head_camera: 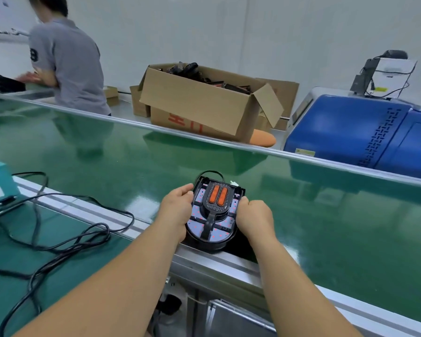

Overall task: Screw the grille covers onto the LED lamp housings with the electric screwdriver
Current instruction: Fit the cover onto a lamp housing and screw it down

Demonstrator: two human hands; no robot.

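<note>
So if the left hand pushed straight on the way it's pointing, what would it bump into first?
The LED lamp housing: the left hand grips its left side, fingers curled round the edge. Past it I see only bare green conveyor belt, though depth is hard to judge.

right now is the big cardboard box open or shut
Open: the cardboard box has its flaps folded outward, with dark parts showing inside.

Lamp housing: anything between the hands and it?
Nothing visible does. The left hand and the right hand grip the lamp housing by its two sides, at the near edge of the green belt.
</note>
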